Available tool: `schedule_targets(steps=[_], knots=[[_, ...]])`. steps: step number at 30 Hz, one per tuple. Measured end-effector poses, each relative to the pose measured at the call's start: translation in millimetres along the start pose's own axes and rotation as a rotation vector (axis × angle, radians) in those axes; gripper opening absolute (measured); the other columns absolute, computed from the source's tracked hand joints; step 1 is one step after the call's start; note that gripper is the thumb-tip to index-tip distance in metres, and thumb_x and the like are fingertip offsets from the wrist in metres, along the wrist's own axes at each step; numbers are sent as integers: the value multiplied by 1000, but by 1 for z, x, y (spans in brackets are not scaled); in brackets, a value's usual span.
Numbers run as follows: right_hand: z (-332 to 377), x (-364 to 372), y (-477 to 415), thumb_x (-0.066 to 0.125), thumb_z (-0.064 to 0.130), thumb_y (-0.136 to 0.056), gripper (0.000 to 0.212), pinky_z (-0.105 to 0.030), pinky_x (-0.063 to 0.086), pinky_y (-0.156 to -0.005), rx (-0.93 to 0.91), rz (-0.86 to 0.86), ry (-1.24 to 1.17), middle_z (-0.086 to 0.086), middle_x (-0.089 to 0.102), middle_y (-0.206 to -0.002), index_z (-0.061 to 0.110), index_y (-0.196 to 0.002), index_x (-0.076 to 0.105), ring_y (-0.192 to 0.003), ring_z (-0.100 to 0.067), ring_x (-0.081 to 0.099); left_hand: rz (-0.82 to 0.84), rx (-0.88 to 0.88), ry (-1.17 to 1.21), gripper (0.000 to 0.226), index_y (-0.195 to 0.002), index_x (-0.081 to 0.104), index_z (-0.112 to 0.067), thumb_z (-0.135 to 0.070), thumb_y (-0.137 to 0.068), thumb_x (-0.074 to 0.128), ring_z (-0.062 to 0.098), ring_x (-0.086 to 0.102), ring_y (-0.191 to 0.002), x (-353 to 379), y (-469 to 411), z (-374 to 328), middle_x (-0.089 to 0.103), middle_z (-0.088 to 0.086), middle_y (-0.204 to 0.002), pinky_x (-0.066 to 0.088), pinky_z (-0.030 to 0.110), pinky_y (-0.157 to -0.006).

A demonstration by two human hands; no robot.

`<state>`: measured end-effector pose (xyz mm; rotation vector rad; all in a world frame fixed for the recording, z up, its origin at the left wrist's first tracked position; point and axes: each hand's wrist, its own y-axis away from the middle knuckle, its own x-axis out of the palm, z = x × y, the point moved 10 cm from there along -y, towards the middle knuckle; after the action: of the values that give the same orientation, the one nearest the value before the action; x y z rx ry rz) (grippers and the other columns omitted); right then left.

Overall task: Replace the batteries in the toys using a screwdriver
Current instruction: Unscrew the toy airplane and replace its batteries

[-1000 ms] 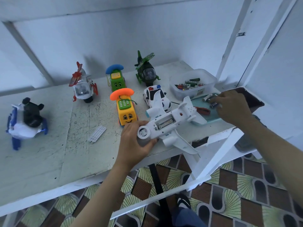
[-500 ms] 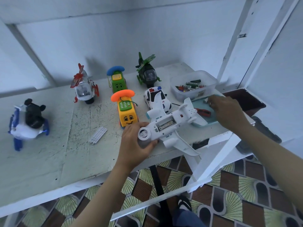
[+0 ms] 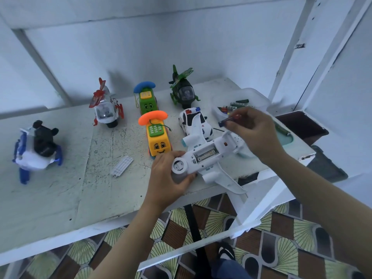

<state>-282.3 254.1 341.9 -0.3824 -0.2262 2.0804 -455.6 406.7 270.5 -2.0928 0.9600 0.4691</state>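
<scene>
A white toy plane point(image 3: 211, 156) lies belly up at the table's front edge, its battery compartment point(image 3: 205, 155) open. My left hand point(image 3: 169, 178) grips the plane's nose. Just above the plane's tail, my right hand point(image 3: 251, 129) pinches a small red and dark blue battery point(image 3: 228, 120). The white ribbed battery cover point(image 3: 122, 166) lies on the table to the left of the plane. A thin dark screwdriver shaft point(image 3: 218, 129) shows beside the right hand; its handle is hidden.
A clear box of batteries point(image 3: 241, 102) stands at the back right, a teal tray point(image 3: 287, 138) with a green battery point(image 3: 281, 129) in front of it. Other toys: yellow phone point(image 3: 158, 137), green phone point(image 3: 147, 99), police car point(image 3: 188, 121), green helicopter point(image 3: 182, 89), red-white helicopter point(image 3: 105, 109), black-and-blue toy point(image 3: 38, 146).
My right hand has lifted off the teal tray and moved left, towards the plane's tail, now pinching a battery. The left hand and the plane have stayed in place.
</scene>
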Motion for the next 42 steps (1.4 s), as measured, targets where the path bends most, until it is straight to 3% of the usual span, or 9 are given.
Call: schedule_targets(steps=[4, 7, 10, 12, 17, 22, 28, 36, 42], knots=[[10, 41, 14, 61, 0, -89, 31, -42, 56, -82, -75, 214, 140, -9, 71, -92, 20, -111, 65, -85, -36, 65, -2, 4, 2, 54, -111, 61, -14, -49, -72, 70, 10, 49, -95, 0, -1, 0, 57, -8, -101, 39, 17, -82], [14, 65, 24, 59, 2, -90, 39, -19, 51, -78, -216, 348, 399, -4, 69, -92, 20, -124, 61, -79, -17, 62, -6, 2, 5, 53, -111, 61, -14, -48, -72, 71, 11, 49, -95, 0, 0, 0, 56, -9, -101, 40, 20, -81], [11, 78, 34, 61, 10, -90, 28, -26, 48, -75, -287, 445, 608, -2, 65, -91, 14, -116, 51, -81, -16, 61, -7, 3, 5, 53, -112, 61, -15, -48, -72, 71, 11, 49, -96, 0, 0, 0, 55, -10, -101, 40, 21, -81], [21, 84, 41, 62, 10, -89, 18, -30, 46, -69, -439, 444, 734, -4, 63, -86, 11, -103, 50, -77, -21, 56, -6, 2, 5, 53, -113, 61, -15, -48, -72, 71, 10, 49, -96, 0, 0, 0, 55, -10, -102, 40, 21, -81], [29, 92, 47, 66, 15, -81, 12, -30, 43, -67, -691, 426, 835, -2, 64, -71, 11, -93, 66, -66, -22, 57, -9, -3, 6, 54, -113, 61, -15, -48, -72, 71, 11, 49, -95, -1, 0, 1, 55, -10, -101, 39, 17, -82], [21, 87, 50, 73, 20, -79, 16, -28, 43, -75, -711, 383, 881, 2, 67, -68, 13, -93, 68, -63, -18, 61, 4, -4, 10, 53, -113, 61, -15, -47, -71, 71, 11, 50, -96, 0, 0, 1, 56, -9, -101, 40, 20, -81], [17, 86, 53, 55, 32, -87, 25, -28, 35, -76, -739, 412, 882, 5, 69, -70, 20, -86, 76, -70, -17, 60, 8, -38, 55, 53, -110, 62, -16, -48, -69, 70, 10, 49, -93, 1, -2, 5, 56, -10, -98, 36, 14, -79], [12, 87, 68, 52, 30, -90, 27, -33, 36, -85, -770, 382, 985, -3, 63, -97, 13, -87, 72, -97, -22, 54, 10, -36, 56, 53, -110, 63, -16, -50, -70, 70, 12, 51, -94, 1, -2, 5, 58, -8, -99, 38, 19, -80], [9, 57, 49, 41, 27, -92, 37, -33, 36, -93, -560, 229, 820, -7, 61, -116, 16, -116, 66, -110, -15, 47, -8, -58, 65, 56, -111, 62, -16, -54, -70, 69, 8, 49, -93, -1, -2, 9, 57, -10, -99, 37, 15, -80]])
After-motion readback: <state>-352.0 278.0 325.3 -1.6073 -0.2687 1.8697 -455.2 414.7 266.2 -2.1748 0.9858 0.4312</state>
